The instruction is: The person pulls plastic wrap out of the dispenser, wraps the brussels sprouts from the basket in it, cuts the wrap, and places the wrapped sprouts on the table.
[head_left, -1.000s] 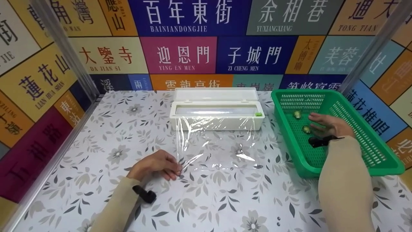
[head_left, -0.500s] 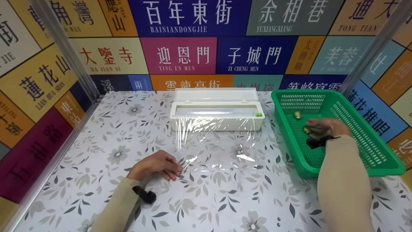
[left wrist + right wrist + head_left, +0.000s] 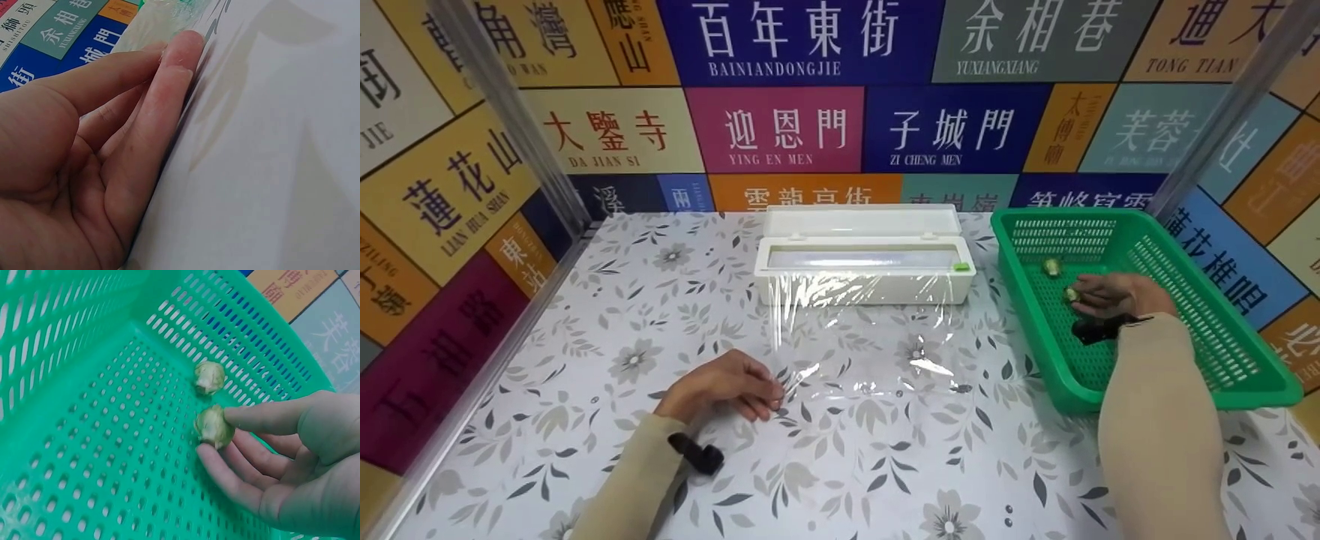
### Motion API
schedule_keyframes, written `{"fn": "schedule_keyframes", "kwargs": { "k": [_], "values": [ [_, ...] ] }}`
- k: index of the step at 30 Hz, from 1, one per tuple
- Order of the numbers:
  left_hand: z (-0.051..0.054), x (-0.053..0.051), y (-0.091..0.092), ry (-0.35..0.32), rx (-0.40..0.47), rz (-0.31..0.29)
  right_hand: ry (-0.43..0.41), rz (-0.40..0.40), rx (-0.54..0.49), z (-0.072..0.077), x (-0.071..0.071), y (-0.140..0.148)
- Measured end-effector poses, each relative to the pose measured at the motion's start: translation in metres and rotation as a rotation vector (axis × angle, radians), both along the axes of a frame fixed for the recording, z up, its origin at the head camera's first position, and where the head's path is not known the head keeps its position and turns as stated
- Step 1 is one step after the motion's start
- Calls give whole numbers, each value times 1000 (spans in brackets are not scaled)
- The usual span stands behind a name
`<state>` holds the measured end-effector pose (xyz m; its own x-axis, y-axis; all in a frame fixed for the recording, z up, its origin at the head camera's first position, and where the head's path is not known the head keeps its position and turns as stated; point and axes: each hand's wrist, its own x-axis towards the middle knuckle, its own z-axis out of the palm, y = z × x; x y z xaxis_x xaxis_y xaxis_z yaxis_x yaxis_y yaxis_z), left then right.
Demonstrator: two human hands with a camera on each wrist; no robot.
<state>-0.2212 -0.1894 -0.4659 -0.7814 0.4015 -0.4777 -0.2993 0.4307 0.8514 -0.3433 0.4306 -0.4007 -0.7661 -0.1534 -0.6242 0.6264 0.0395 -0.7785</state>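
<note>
My left hand (image 3: 727, 384) pinches the near left corner of a sheet of clear cling film (image 3: 855, 352) between thumb and finger, low over the table. The film stretches back to a white dispenser box (image 3: 862, 221) whose lid stands up. On the right, my right hand (image 3: 1129, 294) reaches into a green plastic basket (image 3: 1037, 345). Its thumb and fingertips hold a small Brussels sprout (image 3: 212, 427) from both sides. Just beyond it, a second Brussels sprout (image 3: 209, 378) lies on the perforated basket floor, apart from the fingers.
A small green slider (image 3: 961, 266) sits at the box's right end. Flowered cloth (image 3: 630, 360) covers the table. Sign-printed panels (image 3: 780, 127) enclose the back and sides, with clear strips at the corners. Slotted basket walls surround the right hand.
My right hand has lowered slightly leftward, and its fingers have closed on the nearer Brussels sprout, which has shifted a little. My left hand and the film have stayed put.
</note>
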Motion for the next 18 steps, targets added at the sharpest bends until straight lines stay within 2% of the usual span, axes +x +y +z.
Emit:
{"fn": "schedule_keyframes", "kwargs": {
  "k": [3, 6, 18],
  "values": [
    [-1, 0, 0, -2, 3, 5, -50, -109, -160, 3, 0, 1],
    [-2, 0, 0, 4, 3, 9, -71, -197, -237, 6, 0, 0],
    [-1, 0, 0, 1, 3, 5, 28, -241, -339, 15, 0, -2]
  ]
}}
